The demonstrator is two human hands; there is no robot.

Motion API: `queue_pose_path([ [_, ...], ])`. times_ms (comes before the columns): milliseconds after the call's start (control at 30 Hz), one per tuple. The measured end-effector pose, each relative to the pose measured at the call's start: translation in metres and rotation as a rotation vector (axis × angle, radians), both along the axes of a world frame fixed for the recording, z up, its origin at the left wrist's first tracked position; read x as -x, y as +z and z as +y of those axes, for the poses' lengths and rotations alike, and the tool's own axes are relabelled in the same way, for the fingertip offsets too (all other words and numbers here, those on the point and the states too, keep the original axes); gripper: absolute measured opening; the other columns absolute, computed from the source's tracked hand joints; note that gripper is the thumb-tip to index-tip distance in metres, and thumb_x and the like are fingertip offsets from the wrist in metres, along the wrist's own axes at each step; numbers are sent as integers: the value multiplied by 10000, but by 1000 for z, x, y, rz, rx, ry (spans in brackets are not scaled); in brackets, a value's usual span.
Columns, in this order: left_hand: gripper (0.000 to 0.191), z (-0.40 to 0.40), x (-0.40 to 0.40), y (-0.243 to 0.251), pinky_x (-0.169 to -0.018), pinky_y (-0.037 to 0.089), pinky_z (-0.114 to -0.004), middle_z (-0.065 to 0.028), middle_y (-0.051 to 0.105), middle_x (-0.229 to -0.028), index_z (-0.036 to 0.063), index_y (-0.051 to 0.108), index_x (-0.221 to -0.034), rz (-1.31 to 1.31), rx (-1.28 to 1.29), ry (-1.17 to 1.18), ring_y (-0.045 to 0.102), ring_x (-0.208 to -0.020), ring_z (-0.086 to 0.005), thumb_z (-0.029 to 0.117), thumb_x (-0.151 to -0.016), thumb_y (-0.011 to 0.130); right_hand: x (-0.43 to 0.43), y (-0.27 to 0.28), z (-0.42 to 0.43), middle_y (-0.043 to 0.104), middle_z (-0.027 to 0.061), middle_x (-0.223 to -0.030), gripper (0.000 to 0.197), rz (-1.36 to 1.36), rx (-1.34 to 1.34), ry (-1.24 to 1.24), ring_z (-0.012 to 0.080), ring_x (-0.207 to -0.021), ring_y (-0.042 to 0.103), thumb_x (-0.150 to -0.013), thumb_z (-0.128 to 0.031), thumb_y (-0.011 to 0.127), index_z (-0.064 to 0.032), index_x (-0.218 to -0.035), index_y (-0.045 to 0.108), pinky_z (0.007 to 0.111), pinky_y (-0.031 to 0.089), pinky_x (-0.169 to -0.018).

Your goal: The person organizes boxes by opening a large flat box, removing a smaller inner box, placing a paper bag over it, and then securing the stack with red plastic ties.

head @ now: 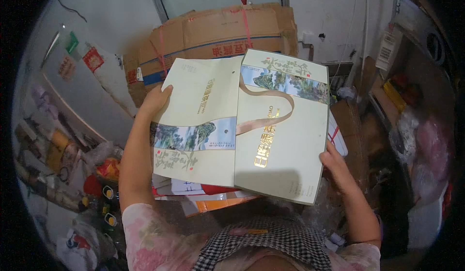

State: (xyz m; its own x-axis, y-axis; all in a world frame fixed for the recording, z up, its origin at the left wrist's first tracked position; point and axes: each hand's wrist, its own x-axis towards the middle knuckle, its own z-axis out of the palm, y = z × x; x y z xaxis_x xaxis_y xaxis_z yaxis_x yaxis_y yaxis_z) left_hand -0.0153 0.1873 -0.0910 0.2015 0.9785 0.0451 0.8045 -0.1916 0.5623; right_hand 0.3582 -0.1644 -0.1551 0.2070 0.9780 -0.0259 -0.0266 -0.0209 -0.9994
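Both hands hold a large cream cardboard gift box or packaging piece (287,144), spread out in two joined panels with landscape pictures and gold lettering. My left hand (158,98) grips the outer edge of the left panel (214,100), its thumb on the face. Low on the right edge, my right hand (331,157) holds the thicker right panel, its fingers partly hidden. A beige ribbon handle (267,93) loops out near the fold. Beneath the panels, red, white and orange flat cardboard pieces (218,204) stick out.
Flattened brown cartons (218,31) tied with pink string lean against the far wall. A white cabinet-like surface with stickers (87,100) stands at left, above bottles (109,205) and plastic bags. Another brown carton (350,126) is at right, near shelving with plastic-wrapped things (428,155).
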Motion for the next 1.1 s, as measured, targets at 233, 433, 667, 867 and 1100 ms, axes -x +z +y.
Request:
queue_pose_path([
  [233,617,-39,-55,21,-957,316,-349,-202,451,-1221,2,445,-1211,110,-654,-89,432,-1132,-309,456,-797,511,-94,18,85,317,163,-1320,711,-175,-97,-224,283,-1103,422,-792,-507,507,-134,-1347,265,417,406,-845],
  [433,556,-97,-179,44,-886,383,-339,-176,479,-1202,22,472,-1197,196,-249,-155,470,-1092,-283,391,-793,569,-139,26,188,330,193,-1304,731,76,-159,113,327,-1195,331,-771,-504,533,-104,-1331,287,467,312,-927],
  [667,241,-104,-220,64,-706,470,-395,-221,601,-854,8,630,-887,808,-245,-21,592,-748,-358,179,-735,553,-158,16,221,548,110,-967,513,93,-271,457,190,-936,492,-791,-417,566,7,-1074,504,306,355,-840],
  [867,146,-95,-246,52,-629,482,-401,-177,605,-733,7,614,-720,1079,-409,128,599,-667,-328,110,-700,512,-172,16,223,520,154,-1027,490,-140,-384,599,246,-973,503,-790,-347,580,3,-1110,455,352,382,-858],
  [1100,117,-98,-250,26,-574,449,-384,-102,571,-691,70,611,-741,910,-652,300,562,-657,-292,154,-760,531,-177,-5,265,553,154,-937,421,-75,-712,869,240,-922,529,-826,-333,545,27,-1041,511,341,406,-800],
])
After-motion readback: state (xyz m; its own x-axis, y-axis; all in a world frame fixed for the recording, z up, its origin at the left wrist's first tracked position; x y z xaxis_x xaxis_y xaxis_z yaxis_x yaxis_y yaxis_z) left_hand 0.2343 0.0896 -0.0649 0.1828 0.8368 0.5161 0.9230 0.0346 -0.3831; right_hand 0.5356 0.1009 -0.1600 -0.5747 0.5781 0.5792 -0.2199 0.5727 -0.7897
